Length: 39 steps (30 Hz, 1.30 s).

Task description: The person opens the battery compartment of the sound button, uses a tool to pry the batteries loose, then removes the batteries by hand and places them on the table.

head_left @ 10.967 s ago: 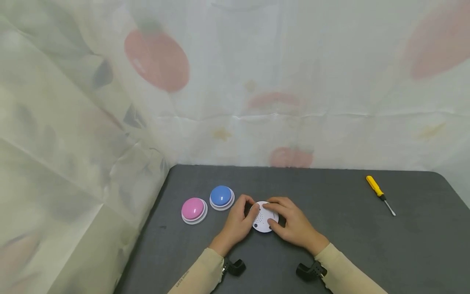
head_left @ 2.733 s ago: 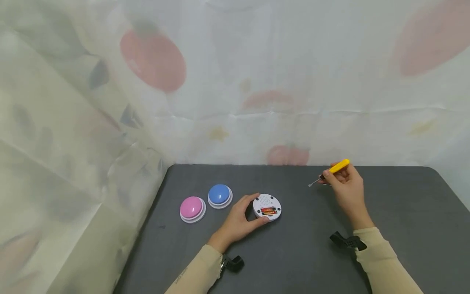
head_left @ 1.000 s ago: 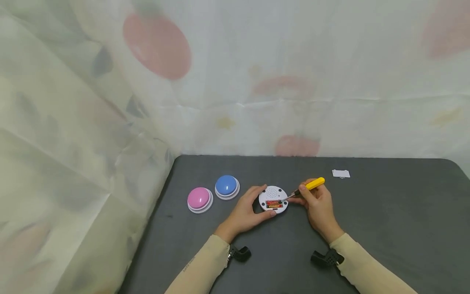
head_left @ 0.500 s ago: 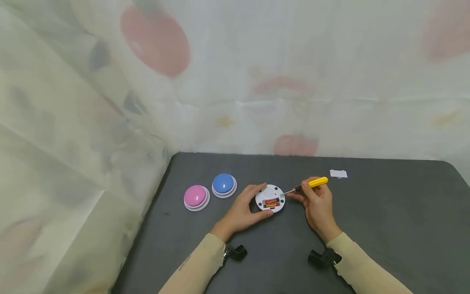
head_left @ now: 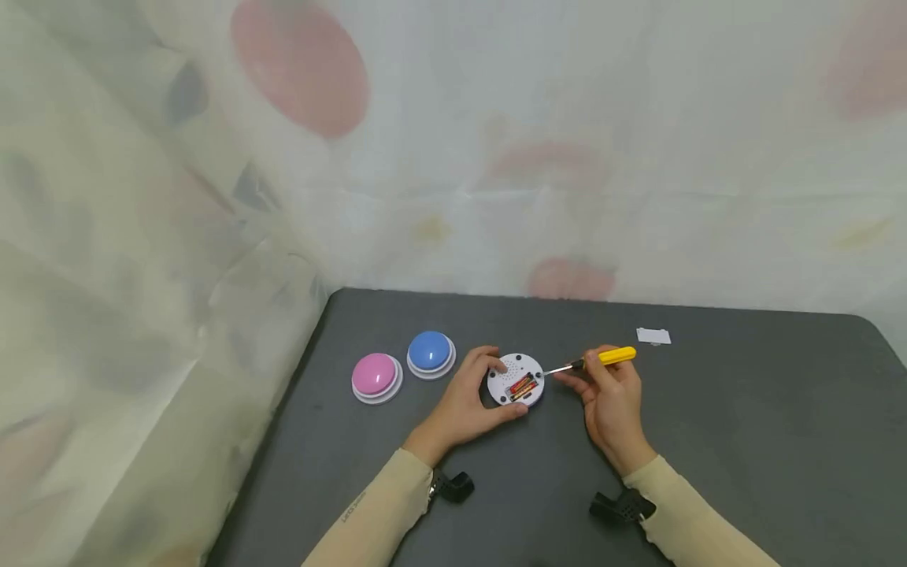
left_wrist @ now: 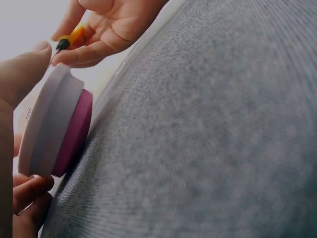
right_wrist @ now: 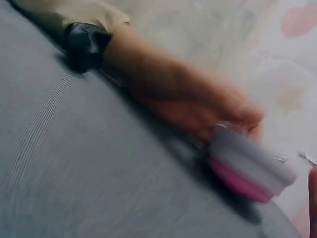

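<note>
My left hand (head_left: 457,409) holds a round white push-button (head_left: 527,365) by its rim, thumb in front and fingers behind. It is upside down; its pink dome (left_wrist: 74,134) faces the table in the left wrist view. Two red batteries (head_left: 523,387) show in the open compartment of its underside. My right hand (head_left: 615,405) pinches a yellow-handled screwdriver (head_left: 616,356) near its black collar. The metal shaft points left, with the tip right at the underside's right edge, beside a dark foot. In the right wrist view the button (right_wrist: 247,158) is blurred.
A pink-domed button (head_left: 374,374) and a blue-domed button (head_left: 429,350) stand upright left of my left hand. A small white battery cover (head_left: 653,336) lies at the back right of the dark table (head_left: 751,441). Printed cloth (head_left: 439,157) hangs behind and at the left.
Earlier, the screwdriver lay at the right and both hands held the button, batteries unseen. Lately the button has turned counter-clockwise, and the screwdriver tip has shifted from the battery end to the edge.
</note>
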Motion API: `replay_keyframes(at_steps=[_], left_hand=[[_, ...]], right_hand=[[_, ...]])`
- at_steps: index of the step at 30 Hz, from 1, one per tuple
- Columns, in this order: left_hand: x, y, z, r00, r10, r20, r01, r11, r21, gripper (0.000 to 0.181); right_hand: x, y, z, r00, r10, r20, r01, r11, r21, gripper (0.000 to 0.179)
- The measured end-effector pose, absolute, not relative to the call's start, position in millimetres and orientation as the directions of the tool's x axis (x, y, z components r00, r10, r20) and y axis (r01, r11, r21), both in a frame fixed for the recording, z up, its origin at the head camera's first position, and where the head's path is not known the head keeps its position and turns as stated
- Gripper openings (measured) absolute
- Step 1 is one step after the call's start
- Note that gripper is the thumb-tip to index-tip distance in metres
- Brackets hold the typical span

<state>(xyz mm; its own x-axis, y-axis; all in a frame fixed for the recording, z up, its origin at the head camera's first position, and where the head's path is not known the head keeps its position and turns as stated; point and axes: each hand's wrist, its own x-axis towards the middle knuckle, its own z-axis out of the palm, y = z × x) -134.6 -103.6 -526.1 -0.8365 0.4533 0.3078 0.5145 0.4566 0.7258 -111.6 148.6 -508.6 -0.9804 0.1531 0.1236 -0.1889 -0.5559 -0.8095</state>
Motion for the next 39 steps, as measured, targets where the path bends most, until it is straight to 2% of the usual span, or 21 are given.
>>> replay_keyframes(at_steps=[4,10,15,21,26,30,39], left_hand=[[-126,-100,-516,-0.832,0.469,0.297,0.516,0.456,0.726,0.055],[-117,-91,-495,-0.849,0.458,0.263,0.486,0.484,0.728,0.05],[-109,-84,-486,-0.832,0.489,0.262,0.51,0.488,0.708,0.047],[-126,-92,-478,-0.803,0.484,0.348,0.562,0.424,0.71,0.048],[-120,-106,-483,-0.815,0.482,0.322,0.546,0.453,0.704,0.048],[-106,-115,-482,-0.843,0.456,0.284,0.502,0.478,0.721,0.046],[-95,-93,-480,-0.837,0.48,0.261,0.487,0.438,0.756,0.04]], right_hand=[[-98,147,-500,-0.981,0.119,0.154,-0.195,-0.554,-0.81,0.01],[-85,133,-481,-0.991,0.097,0.095,-0.135,-0.618,-0.775,0.01],[-71,138,-467,-0.992,0.04,0.122,-0.121,-0.615,-0.779,0.008],[-89,147,-460,-0.975,0.138,0.172,-0.22,-0.633,-0.742,0.004],[-90,142,-469,-0.966,0.219,0.139,-0.249,-0.632,-0.734,0.004],[-86,133,-472,-0.956,0.247,0.161,-0.279,-0.581,-0.764,0.008],[-65,139,-464,-0.883,0.263,0.389,-0.461,-0.329,-0.824,0.012]])
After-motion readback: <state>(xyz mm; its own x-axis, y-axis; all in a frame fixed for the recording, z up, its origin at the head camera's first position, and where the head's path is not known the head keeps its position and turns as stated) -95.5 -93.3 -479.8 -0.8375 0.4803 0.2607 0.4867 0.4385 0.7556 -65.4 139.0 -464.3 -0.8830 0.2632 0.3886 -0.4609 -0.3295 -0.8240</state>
